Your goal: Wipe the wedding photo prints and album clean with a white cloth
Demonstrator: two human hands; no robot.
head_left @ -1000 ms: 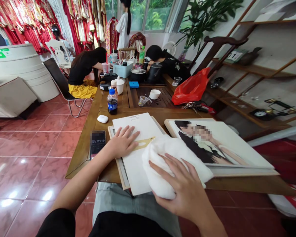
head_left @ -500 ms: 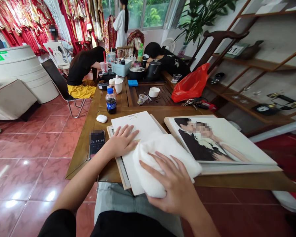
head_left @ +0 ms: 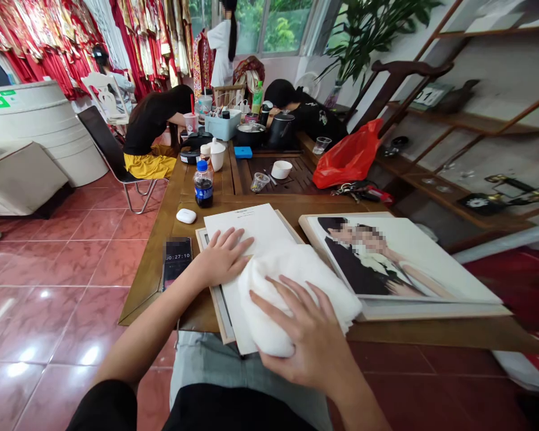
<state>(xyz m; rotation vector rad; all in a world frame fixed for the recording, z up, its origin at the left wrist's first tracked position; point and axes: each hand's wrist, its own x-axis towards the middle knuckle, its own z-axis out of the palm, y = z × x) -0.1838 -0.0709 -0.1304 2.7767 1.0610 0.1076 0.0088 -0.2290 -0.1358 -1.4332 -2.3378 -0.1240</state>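
Work on the wooden table. Leave the photo album on the right. Use the pale-edged board as backing, mostly covered by the white sheet laid askew on top. Keep the white cloth bunched thick for even pressure over the sheet's near half; check its right-hand corner for contact with the album, hard to confirm from this angle. For the apparent rubbing, grip the cloth from above with the right hand, fingers spread, thumb low. Brace the sheet with the left hand, laid flat and grasping nothing, just beside the cloth. Stroke away from the bracing fingers to avoid creasing.
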